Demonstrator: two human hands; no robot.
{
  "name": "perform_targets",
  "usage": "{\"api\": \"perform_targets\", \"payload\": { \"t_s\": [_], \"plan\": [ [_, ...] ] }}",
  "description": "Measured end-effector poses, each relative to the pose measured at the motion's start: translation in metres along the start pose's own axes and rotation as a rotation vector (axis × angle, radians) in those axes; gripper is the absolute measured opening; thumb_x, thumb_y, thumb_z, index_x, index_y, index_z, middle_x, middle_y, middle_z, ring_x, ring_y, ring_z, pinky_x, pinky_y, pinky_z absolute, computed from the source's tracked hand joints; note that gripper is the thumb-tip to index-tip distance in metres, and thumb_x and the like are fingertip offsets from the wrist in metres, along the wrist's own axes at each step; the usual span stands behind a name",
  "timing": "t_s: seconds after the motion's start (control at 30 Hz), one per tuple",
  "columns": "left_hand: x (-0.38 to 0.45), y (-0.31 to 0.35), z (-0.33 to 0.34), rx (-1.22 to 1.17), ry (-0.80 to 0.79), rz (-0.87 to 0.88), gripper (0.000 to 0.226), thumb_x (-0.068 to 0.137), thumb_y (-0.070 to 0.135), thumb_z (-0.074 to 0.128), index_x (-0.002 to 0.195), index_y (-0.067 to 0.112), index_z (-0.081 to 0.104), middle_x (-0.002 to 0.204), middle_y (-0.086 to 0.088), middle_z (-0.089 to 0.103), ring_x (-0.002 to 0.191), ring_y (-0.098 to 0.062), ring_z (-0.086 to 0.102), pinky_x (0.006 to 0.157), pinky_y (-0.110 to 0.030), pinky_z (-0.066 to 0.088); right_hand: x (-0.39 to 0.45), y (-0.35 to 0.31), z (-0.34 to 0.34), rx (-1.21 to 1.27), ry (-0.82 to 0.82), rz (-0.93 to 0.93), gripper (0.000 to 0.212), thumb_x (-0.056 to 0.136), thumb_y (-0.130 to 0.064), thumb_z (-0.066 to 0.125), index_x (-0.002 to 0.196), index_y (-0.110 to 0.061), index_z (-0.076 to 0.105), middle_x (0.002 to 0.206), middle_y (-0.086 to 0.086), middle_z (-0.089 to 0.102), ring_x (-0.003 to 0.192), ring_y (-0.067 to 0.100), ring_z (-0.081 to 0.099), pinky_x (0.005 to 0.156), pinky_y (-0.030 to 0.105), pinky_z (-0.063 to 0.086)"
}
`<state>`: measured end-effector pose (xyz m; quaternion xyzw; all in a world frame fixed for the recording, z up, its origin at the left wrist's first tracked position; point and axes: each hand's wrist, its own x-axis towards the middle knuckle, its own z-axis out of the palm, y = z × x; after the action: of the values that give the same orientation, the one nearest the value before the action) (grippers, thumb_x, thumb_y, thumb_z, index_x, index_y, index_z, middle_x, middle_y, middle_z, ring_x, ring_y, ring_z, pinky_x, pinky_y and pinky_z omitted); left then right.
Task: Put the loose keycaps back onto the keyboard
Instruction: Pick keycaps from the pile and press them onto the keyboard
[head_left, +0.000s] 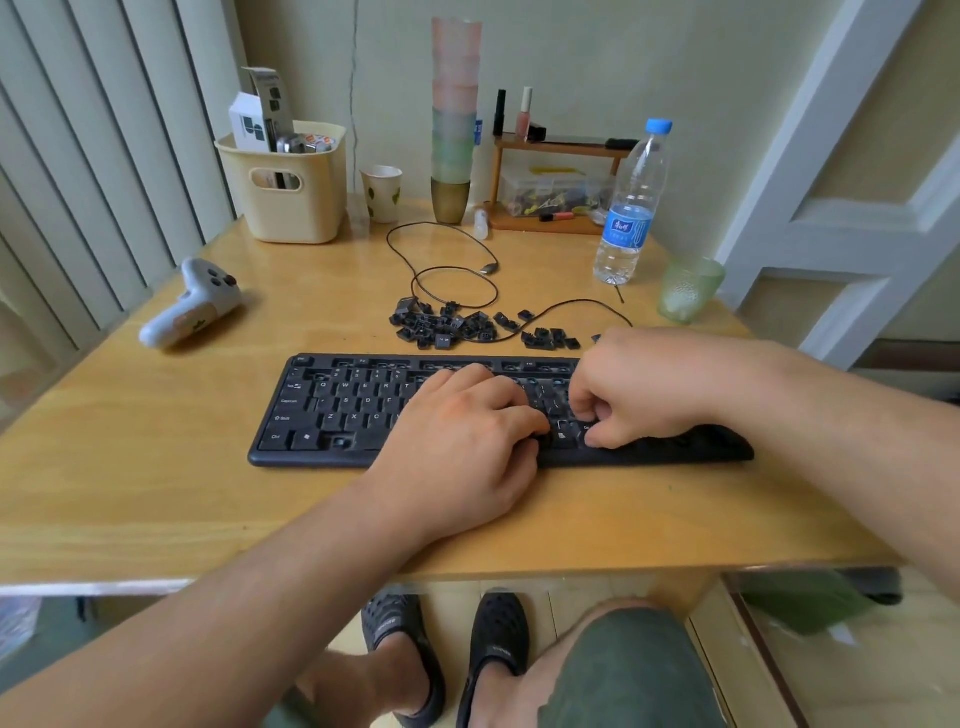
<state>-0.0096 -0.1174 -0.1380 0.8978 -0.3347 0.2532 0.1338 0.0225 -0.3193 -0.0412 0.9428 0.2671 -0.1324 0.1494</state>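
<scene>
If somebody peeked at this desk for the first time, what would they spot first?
Probably the two hands, left hand and right hand, bent over the black keyboard at the desk's front. Next, the pile of loose keycaps just behind it, and the tall stack of pastel cups against the wall.

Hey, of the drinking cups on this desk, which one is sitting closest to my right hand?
The green textured glass cup, at the desk's right edge just beyond your right hand. The white paper cup and the tall cup stack stand farther back by the wall.

Wooden desk (156, 467), pale green wall (597, 62), vertical blinds (78, 156).
</scene>
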Motion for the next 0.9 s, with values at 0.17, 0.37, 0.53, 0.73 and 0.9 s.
{"api": "perform_targets", "payload": {
  "t_s": [0.17, 0.37, 0.53, 0.73, 0.9],
  "plan": [
    [0.000, -0.001, 0.000, -0.002, -0.008, -0.005, 0.031, 0.094, 0.042, 0.052, 0.112, 0.034, 0.076, 0.105, 0.011, 0.066, 0.098, -0.021, 0.058, 0.082, -0.039, 0.047, 0.001, -0.001, -0.001, -0.032, 0.029, -0.029, 0.020, 0.081, -0.041, 0.073, 0.075, -0.026, 0.061, 0.067, -0.009, 0.063, 0.073, 0.013, 0.062, 0.062, 0.037, 0.058],
    [0.000, -0.002, 0.002, -0.011, 0.001, -0.009, 0.029, 0.093, 0.040, 0.053, 0.110, 0.033, 0.076, 0.103, 0.011, 0.066, 0.095, -0.021, 0.057, 0.080, -0.039, 0.047, -0.001, 0.004, 0.000, 0.069, 0.023, -0.009, 0.015, 0.083, -0.040, 0.076, 0.084, -0.027, 0.067, 0.066, -0.015, 0.065, 0.070, 0.002, 0.057, 0.060, 0.027, 0.051],
    [0.000, -0.002, 0.002, -0.007, 0.001, -0.014, 0.029, 0.094, 0.041, 0.053, 0.111, 0.034, 0.076, 0.104, 0.012, 0.066, 0.096, -0.020, 0.057, 0.081, -0.039, 0.047, -0.003, 0.009, 0.007, 0.349, 0.025, 0.041, 0.013, 0.083, -0.033, 0.082, 0.084, -0.029, 0.069, 0.070, -0.020, 0.066, 0.063, -0.003, 0.055, 0.054, 0.011, 0.040],
    [0.000, -0.002, 0.000, 0.026, -0.022, -0.086, 0.032, 0.093, 0.046, 0.050, 0.110, 0.036, 0.076, 0.106, 0.014, 0.067, 0.102, -0.020, 0.057, 0.084, -0.039, 0.046, -0.008, 0.018, 0.001, 0.563, 0.058, 0.178, 0.015, 0.085, -0.026, 0.084, 0.093, -0.032, 0.073, 0.079, -0.017, 0.074, 0.071, 0.002, 0.067, 0.070, 0.025, 0.053],
    [0.001, -0.015, -0.009, 0.093, 0.009, -0.380, 0.035, 0.092, 0.049, 0.047, 0.111, 0.038, 0.075, 0.115, 0.014, 0.069, 0.113, -0.022, 0.056, 0.093, -0.040, 0.045, -0.007, 0.021, -0.002, 0.686, -0.048, 0.284, 0.010, 0.086, -0.015, 0.082, 0.086, -0.025, 0.079, 0.085, 0.003, 0.079, 0.079, 0.017, 0.071, 0.087, 0.045, 0.060]
  ]
}}
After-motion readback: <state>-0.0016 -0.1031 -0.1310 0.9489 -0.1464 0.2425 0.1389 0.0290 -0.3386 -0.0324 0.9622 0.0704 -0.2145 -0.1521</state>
